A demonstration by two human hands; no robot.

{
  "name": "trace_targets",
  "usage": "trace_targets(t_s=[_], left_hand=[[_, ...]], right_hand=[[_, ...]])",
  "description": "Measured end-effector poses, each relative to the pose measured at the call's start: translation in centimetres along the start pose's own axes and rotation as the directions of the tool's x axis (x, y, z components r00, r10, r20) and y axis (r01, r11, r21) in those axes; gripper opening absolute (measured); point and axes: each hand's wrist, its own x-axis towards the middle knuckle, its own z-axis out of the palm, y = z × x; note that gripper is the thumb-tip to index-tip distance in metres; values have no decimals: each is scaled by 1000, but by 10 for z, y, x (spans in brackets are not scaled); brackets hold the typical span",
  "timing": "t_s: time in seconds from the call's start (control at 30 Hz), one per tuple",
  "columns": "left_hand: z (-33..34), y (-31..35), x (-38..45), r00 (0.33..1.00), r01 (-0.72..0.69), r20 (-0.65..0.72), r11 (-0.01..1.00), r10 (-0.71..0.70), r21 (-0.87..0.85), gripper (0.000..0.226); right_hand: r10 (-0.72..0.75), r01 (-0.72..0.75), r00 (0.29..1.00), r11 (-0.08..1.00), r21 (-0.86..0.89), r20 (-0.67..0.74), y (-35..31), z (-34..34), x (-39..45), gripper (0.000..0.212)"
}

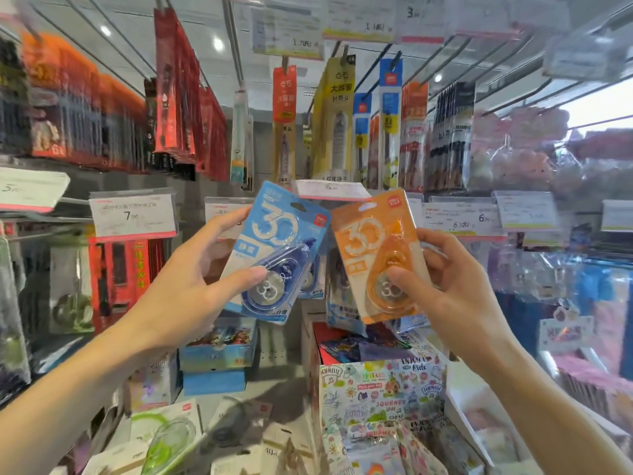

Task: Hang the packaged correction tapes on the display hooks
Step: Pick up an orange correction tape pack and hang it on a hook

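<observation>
Here, two carded correction tapes were held up side by side before the display. The blue pack (pixel 274 255) was gripped by the left hand (pixel 191 286), thumb laid across the blister front and fingers curled behind its left edge, the card tilted to the right. The orange pack (pixel 380 258) was pinched by the right hand (pixel 448 286) in like fashion, thumb on the blister and fingers wrapped round its right edge.

Both packs were judged light and fairly stiff, the clear blister likely slick and easily dented if squeezed. A hold low on the card, as seen, was thought best, since the hang slot (pixel 365 207) at the top was thereby left free for a hook. No bare hook could be made out clearly; price tags (pixel 133 216) hung just behind the packs. A green pack (pixel 164 437) lay below.
</observation>
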Motion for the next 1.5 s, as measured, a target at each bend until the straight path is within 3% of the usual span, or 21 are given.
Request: trace_targets(t_s=[0.27,0.77,0.93,1.27,1.5], left_hand=[[21,-12,-4,998,62,27,998,-62,-14,65],[46,-9,6,996,90,-20,996,-90,0,60],[58,-18,4,989,141,-38,988,-144,-66,58],[83,-49,7,960,244,-109,961,-258,-131,32],[92,-78,39,941,301,-138,950,-310,-82,50]], right_hand=[[-31,34,997,999,38,-72,-8,4,5,44],[11,-10,999,1000,17,-37,-4,0,4,45],[6,-5,1000,1000,29,-29,-1,0,3,43],[89,-89,995,996,17,36,12,4,-10,42],[183,-180,979,983,-40,90,31,8,-33,40]])
